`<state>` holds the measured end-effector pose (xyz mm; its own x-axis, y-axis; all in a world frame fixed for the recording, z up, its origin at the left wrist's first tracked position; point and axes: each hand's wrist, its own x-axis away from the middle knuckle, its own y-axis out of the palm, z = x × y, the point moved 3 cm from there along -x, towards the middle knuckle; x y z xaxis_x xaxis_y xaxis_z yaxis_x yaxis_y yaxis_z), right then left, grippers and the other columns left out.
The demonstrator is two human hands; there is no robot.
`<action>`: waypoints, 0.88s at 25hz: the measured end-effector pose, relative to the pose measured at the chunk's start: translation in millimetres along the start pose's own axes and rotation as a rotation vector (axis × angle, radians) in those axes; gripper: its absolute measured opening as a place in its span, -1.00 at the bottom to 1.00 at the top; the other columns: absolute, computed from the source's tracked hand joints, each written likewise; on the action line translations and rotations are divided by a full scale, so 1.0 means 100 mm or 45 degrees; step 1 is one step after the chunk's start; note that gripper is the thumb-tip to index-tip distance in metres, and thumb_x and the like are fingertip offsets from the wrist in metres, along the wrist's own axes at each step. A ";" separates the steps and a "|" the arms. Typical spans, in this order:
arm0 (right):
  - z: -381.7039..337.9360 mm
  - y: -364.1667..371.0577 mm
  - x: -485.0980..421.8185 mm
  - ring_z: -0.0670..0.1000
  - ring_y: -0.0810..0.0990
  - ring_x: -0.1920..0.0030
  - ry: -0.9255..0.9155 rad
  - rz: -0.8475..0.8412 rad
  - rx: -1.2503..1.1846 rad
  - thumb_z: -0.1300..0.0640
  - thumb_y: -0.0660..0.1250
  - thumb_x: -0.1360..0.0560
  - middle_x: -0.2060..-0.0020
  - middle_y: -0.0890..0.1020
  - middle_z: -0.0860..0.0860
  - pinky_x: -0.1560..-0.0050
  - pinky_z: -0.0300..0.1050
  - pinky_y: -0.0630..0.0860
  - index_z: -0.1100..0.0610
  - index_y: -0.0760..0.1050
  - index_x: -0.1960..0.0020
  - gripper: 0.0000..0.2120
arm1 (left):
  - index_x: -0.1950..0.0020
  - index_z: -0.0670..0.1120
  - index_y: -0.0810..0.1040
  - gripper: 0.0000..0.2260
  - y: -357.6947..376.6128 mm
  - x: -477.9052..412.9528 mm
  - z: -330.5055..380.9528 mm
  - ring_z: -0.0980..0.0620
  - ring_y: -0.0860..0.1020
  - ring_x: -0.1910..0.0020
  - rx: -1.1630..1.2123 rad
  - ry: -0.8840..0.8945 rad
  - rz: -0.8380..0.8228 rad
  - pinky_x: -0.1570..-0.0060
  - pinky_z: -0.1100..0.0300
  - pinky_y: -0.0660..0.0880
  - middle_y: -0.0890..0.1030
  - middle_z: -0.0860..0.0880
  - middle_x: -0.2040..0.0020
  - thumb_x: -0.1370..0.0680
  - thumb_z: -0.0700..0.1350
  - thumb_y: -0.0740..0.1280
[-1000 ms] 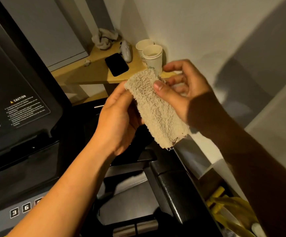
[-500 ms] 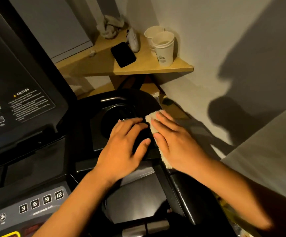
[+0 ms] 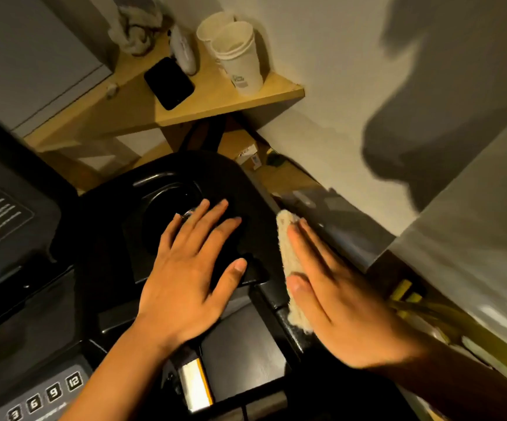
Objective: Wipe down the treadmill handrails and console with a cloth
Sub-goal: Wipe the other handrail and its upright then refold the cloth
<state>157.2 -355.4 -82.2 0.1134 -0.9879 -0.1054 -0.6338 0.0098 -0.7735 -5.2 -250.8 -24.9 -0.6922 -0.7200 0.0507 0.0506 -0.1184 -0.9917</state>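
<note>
Head view: both hands lie flat on the right side of the treadmill console (image 3: 100,226), with the cloth (image 3: 287,253) under the right hand (image 3: 340,302).

We see the left hand (image 3: 185,278) palm down on the black console tray, its fingers (image 3: 205,218) straight and spread, gripping nothing, with the tips reaching the rim of the round cup holder (image 3: 167,208). The right hand's fingers (image 3: 309,247) are also straight. They press the beige cloth flat where the console's right edge meets the padded handrail (image 3: 299,344); the cloth shows along the hand's inner side. We note number keys (image 3: 45,396) at lower left. Behind, a wooden shelf (image 3: 276,89) carries stacked paper cups (image 3: 240,59), a dark phone (image 3: 168,83) and a crumpled rag (image 3: 133,28).
</note>
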 end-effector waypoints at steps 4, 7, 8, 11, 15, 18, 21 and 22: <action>0.23 0.03 -0.63 -0.01 0.00 -0.54 0.278 0.048 -0.518 -0.04 -0.03 -0.64 -0.56 0.05 0.00 -0.51 -0.14 0.00 0.10 -0.04 -0.57 -0.46 | -0.45 0.10 0.34 -0.56 -0.01 -0.04 -0.01 0.11 0.07 -0.55 0.036 0.007 -0.040 -0.43 -0.12 0.18 0.23 0.11 -0.54 -0.59 0.18 0.10; 0.41 0.10 -1.64 0.10 0.16 -0.50 0.475 -0.136 -0.942 0.00 -0.02 -0.65 -0.51 0.20 0.09 -0.44 0.01 0.13 0.11 0.12 -0.53 -0.53 | -0.45 0.09 0.34 -0.56 -0.01 -0.07 -0.01 0.11 0.07 -0.55 0.042 -0.002 -0.038 -0.41 -0.17 0.21 0.22 0.11 -0.54 -0.59 0.18 0.10; 0.46 0.09 -1.79 0.09 0.21 -0.48 0.529 -0.160 -1.039 -0.02 -0.03 -0.65 -0.49 0.25 0.08 -0.41 0.01 0.16 0.09 0.18 -0.50 -0.55 | -0.45 0.08 0.34 -0.55 -0.01 -0.07 0.00 0.11 0.07 -0.55 0.044 -0.003 -0.040 -0.41 -0.18 0.21 0.23 0.10 -0.54 -0.59 0.17 0.10; 0.56 0.22 -1.42 -0.01 0.18 -0.49 0.373 -0.163 -1.089 -0.11 -0.05 -0.64 -0.52 0.20 -0.04 -0.40 -0.12 0.11 -0.01 0.11 -0.53 -0.51 | -0.45 0.07 0.34 -0.55 -0.01 -0.06 0.02 0.11 0.08 -0.55 0.037 0.013 -0.043 -0.41 -0.19 0.20 0.23 0.09 -0.54 -0.59 0.17 0.10; 0.55 0.31 -0.12 -0.36 0.40 -0.18 0.508 -0.125 -1.168 -0.32 0.01 -0.50 -0.19 0.44 -0.42 -0.28 -0.27 0.30 -0.11 0.11 -0.53 -0.35 | -0.45 0.05 0.34 -0.54 0.01 -0.05 0.01 0.09 0.08 -0.55 0.029 0.005 -0.031 -0.41 -0.18 0.21 0.23 0.07 -0.53 -0.58 0.16 0.11; 0.69 0.43 -0.14 -0.33 0.44 -0.01 0.649 -0.117 -1.191 -0.18 0.07 -0.57 -0.03 0.49 -0.39 -0.14 -0.31 0.35 -0.02 0.21 -0.50 -0.46 | -0.44 0.04 0.35 -0.54 0.02 -0.07 0.02 0.07 0.09 -0.55 0.032 0.004 -0.031 -0.39 -0.19 0.24 0.25 0.06 -0.53 -0.57 0.16 0.12; 0.78 0.42 -0.99 0.09 0.43 -0.31 0.777 -0.125 -1.287 -0.05 0.01 -0.65 -0.33 0.46 0.12 -0.34 -0.01 0.30 0.12 0.33 -0.43 -0.56 | -0.43 0.04 0.36 -0.55 0.01 -0.06 0.03 0.07 0.10 -0.55 0.057 0.005 -0.016 -0.37 -0.21 0.25 0.26 0.06 -0.52 -0.57 0.16 0.13; 0.80 0.42 -1.25 0.11 0.39 -0.34 0.788 -0.140 -1.289 -0.04 -0.01 -0.65 -0.36 0.42 0.14 -0.33 -0.03 0.28 0.14 0.32 -0.44 -0.56 | -0.43 0.05 0.36 -0.55 0.00 -0.06 0.03 0.07 0.10 -0.55 0.058 0.009 -0.012 -0.37 -0.22 0.25 0.26 0.06 -0.52 -0.57 0.16 0.12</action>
<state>177.7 -218.8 -151.3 -0.0072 -0.8853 0.4650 -0.9910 0.0686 0.1151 1.0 -248.9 -24.8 -0.6980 -0.7137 0.0587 0.0770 -0.1564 -0.9847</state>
